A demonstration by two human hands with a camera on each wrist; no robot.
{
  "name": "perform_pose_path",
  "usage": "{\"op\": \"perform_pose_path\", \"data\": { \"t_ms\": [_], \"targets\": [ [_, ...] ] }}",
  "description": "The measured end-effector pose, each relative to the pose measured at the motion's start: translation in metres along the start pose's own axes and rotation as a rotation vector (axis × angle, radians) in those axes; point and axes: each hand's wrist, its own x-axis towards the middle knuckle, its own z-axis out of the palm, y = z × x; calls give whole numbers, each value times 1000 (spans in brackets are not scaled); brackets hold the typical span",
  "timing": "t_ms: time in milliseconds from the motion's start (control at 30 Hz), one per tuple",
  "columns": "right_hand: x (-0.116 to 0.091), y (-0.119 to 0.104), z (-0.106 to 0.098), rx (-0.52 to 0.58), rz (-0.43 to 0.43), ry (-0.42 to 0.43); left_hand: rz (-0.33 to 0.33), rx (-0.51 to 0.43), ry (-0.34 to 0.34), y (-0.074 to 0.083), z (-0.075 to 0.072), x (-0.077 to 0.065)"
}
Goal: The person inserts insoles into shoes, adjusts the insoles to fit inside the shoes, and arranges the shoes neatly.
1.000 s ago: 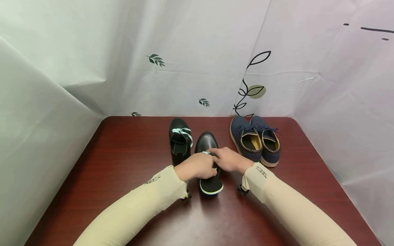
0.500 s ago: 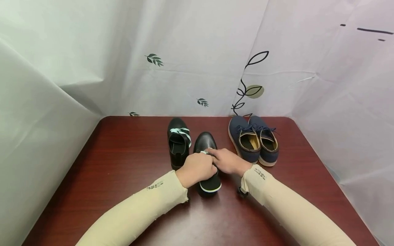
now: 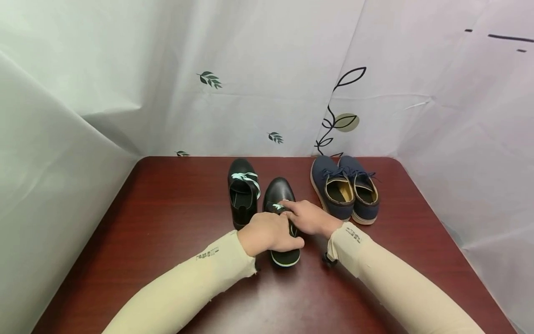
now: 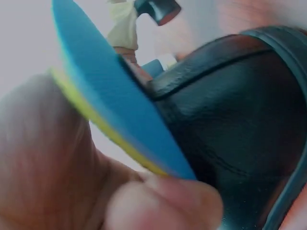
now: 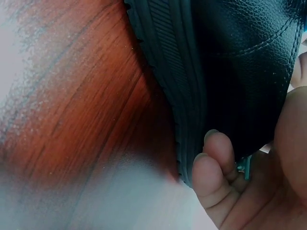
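Observation:
A black leather shoe with pale mint laces lies toe away from me at the table's middle. An insole, dark on top with a white rim, sticks out over its heel end; its front part is hidden by my hand. In the left wrist view the insole shows a blue underside and a yellow edge, tilted against the shoe's collar. My left hand holds the insole between thumb and fingers, thumb stretched across it. My right hand grips the shoe by its laced front, fingertips on its side above the sole.
The matching black shoe stands just left, its mint laces loose. A pair of navy lace-up shoes with tan lining stands at the back right. White sheeting with leaf prints rises behind and beside the red-brown table.
My left hand has lowered slightly toward the heel, its thumb now stretched to the right over the insole. More of the mint lace shows. The right hand stays in nearly the same place.

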Motion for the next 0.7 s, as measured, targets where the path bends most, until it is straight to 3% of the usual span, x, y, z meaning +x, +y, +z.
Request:
{"op": "perform_pose_path", "data": {
  "t_ms": [200, 400, 533, 700],
  "targets": [
    [1, -1, 1, -4, -6, 16, 119, -124, -59, -10, -8, -1],
    [0, -2, 3, -3, -25, 28, 233, -192, -21, -18, -11, -1],
    [-1, -2, 3, -15, -30, 27, 241, -235, 21, -20, -8, 1],
    [-1, 0, 3, -12, -22, 20, 209, -205, 80, -23, -7, 9]
  ]
}}
